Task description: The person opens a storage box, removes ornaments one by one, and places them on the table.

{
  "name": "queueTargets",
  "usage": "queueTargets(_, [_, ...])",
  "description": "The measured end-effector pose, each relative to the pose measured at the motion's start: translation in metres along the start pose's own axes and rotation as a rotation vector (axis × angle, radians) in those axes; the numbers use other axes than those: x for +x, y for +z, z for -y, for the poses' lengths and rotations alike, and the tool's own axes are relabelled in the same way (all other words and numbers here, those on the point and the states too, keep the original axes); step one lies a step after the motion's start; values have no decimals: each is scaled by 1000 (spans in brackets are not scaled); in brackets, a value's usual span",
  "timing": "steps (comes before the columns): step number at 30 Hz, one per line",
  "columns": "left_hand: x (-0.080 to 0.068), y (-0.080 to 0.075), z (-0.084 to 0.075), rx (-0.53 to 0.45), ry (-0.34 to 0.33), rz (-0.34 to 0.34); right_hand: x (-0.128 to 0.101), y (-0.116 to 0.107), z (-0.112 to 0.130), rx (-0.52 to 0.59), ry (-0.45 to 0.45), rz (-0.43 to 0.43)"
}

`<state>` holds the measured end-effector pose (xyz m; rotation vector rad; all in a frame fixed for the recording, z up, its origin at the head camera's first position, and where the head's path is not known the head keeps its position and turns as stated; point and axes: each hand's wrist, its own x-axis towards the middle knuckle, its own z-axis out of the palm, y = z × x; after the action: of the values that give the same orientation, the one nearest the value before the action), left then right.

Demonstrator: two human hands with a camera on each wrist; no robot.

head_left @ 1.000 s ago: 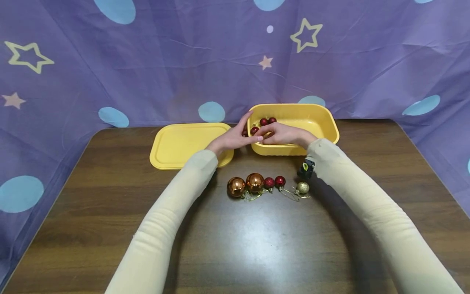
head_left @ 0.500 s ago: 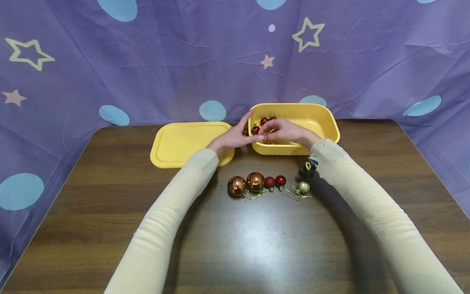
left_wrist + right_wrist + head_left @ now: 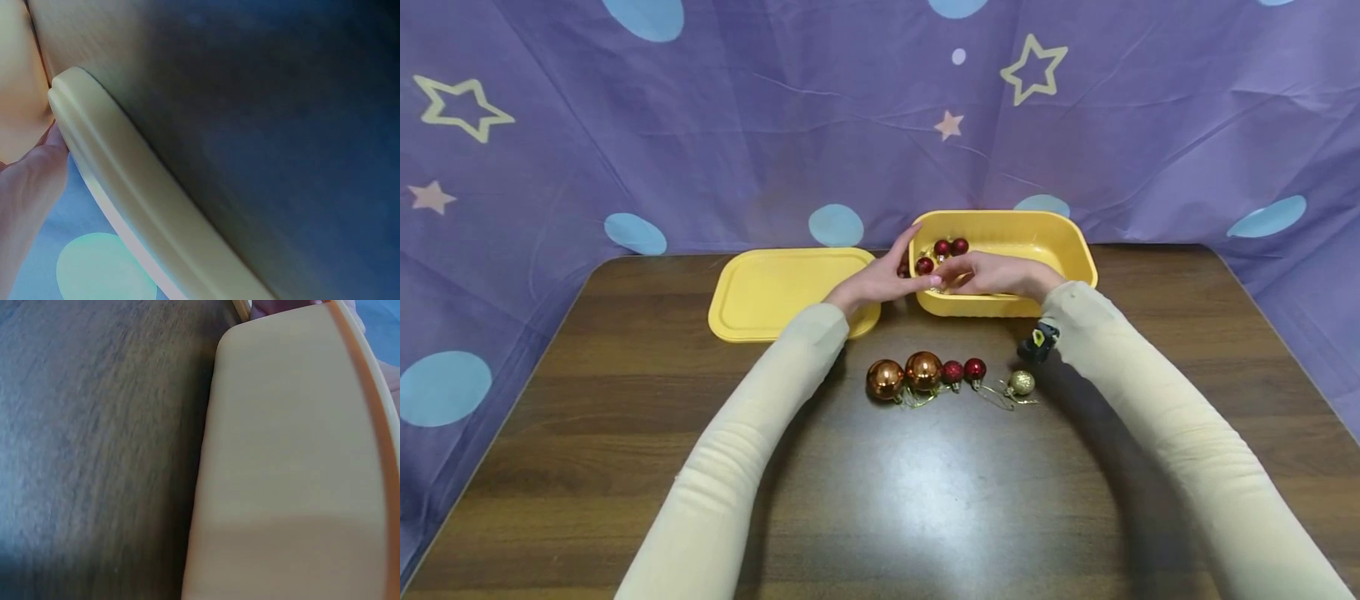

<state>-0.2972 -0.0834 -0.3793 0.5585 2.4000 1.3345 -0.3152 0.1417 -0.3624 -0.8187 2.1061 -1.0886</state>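
In the head view a yellow plastic box (image 3: 1078, 254) stands at the back of the table. Several shiny dark red Christmas baubles (image 3: 959, 246) lie at its left end. My left hand (image 3: 874, 281) rests at that left end, its thumb and index finger straight and spread along the corner. Over the front wall reaches my right hand (image 3: 996, 273), fingers bent down among the baubles close to the left thumb. Whether those fingertips hold anything is hidden. The left wrist view shows the rim of the yellow lid (image 3: 144, 181); the right wrist view shows the box's outer wall (image 3: 294, 450).
Left of the box the lid lies flat on the wooden table (image 3: 820, 500). In front are a row of copper baubles (image 3: 923, 371), small red baubles (image 3: 975, 369) and a gold glitter bauble (image 3: 1021, 382), with thin cords. A purple patterned cloth (image 3: 775, 125) hangs behind.
My right hand has shifted slightly right within the box, and its fingers have drawn back a little from the left thumb. The left hand stays in place at the box's end.
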Motion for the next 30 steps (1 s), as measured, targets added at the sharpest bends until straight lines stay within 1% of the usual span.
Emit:
queueTargets(4, [0,0,-1,3,-15,-1,-4,-1,0,-4,0,14])
queueTargets(8, [-2,0,-2,6,-30,2,-6,-2,-3,14,-21,-1])
queueTargets(15, [-2,0,-1,-46,-4,17,-19,-8,-8,99,0,-105])
queueTargets(20, [-3,0,-1,-31,-11,11,-30,-11,-11,95,-40,-168])
queueTargets(22, [-3,-1,-1,-23,-14,8,-32,-11,-12,88,-35,-196])
queueTargets(24, [-4,-1,0,-18,-18,5,-33,-12,-13,105,-26,-220])
queueTargets(27, [-4,-2,0,-10,-23,3,-34,-12,-13,107,-18,-240])
queueTargets(30, [-4,-2,0,-10,-19,8,-34,-12,-14,105,-19,-220])
